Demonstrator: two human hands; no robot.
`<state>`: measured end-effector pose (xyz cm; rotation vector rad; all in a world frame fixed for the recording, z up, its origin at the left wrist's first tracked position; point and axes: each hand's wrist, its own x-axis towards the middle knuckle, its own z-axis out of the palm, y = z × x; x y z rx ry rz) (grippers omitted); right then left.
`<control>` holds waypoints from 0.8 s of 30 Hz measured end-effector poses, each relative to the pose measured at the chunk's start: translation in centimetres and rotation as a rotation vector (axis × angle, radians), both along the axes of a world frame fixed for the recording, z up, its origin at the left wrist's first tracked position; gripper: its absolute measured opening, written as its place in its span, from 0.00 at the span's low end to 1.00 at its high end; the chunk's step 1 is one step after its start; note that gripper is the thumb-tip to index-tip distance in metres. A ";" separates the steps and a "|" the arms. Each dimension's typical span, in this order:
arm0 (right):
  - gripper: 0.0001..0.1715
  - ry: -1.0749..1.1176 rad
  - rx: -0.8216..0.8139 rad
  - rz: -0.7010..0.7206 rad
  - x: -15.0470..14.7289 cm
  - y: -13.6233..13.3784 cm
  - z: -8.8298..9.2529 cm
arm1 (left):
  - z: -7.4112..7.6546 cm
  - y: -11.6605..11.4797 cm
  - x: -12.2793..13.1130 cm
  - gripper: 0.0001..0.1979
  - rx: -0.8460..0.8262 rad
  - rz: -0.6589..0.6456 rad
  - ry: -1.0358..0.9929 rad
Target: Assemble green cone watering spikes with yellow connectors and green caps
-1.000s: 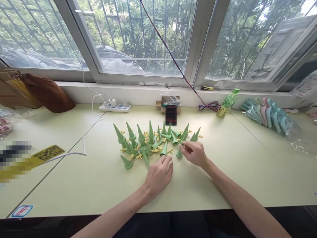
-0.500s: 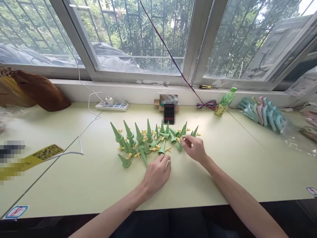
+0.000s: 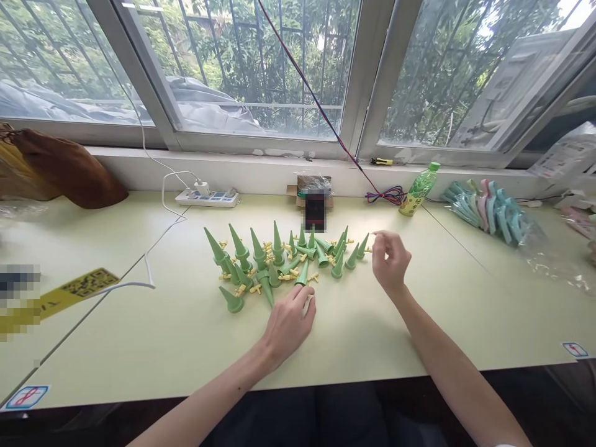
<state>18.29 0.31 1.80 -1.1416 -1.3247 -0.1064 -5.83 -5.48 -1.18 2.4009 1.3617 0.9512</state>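
Several green plastic cone-shaped spikes [image 3: 259,249] stand or lie on the table, mixed with small yellow T-shaped fittings [image 3: 313,278]. My left hand [image 3: 289,318] rests in front of them, fingers curled at the open end of a lying green spike [image 3: 302,274]. Whatever is inside those fingers is hidden. To the right of the group, my right hand [image 3: 392,262] is raised with thumb and fingers drawn together. Anything in that pinch is too small to make out. Near its fingertips stands an upright green spike [image 3: 363,246].
Behind the spikes are a small open cardboard box [image 3: 292,196] and a dark blurred device [image 3: 315,211]. A power strip [image 3: 212,198] sits back left; a green bottle [image 3: 419,189] and bagged pastel items [image 3: 496,208] stand back right. A white cable [image 3: 148,267] crosses the left side.
My right hand has moved right, away from the green spike near the middle, to the group's right end. My left hand stays almost in place. The view has shifted slightly.
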 end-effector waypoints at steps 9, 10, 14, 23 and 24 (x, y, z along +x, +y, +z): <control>0.21 -0.251 -0.334 0.269 1.0 1.5 -1.2 | -0.1 0.1 -0.2 0.08 -0.024 -0.028 -0.019; 0.24 -0.204 -0.332 0.257 1.0 1.4 -1.1 | 0.0 0.1 -0.1 0.09 -0.025 -0.027 -0.020; 0.24 0.301 -0.256 0.247 1.3 1.3 -0.2 | 0.1 0.0 -0.1 0.08 -0.024 -0.040 -0.020; 0.25 0.867 -0.276 0.405 0.9 1.7 0.7 | 0.3 0.1 -0.3 0.06 0.058 0.044 -0.156; 0.25 0.853 -0.256 0.395 0.7 1.6 0.7 | 0.3 0.1 -0.4 0.05 0.068 0.064 -0.179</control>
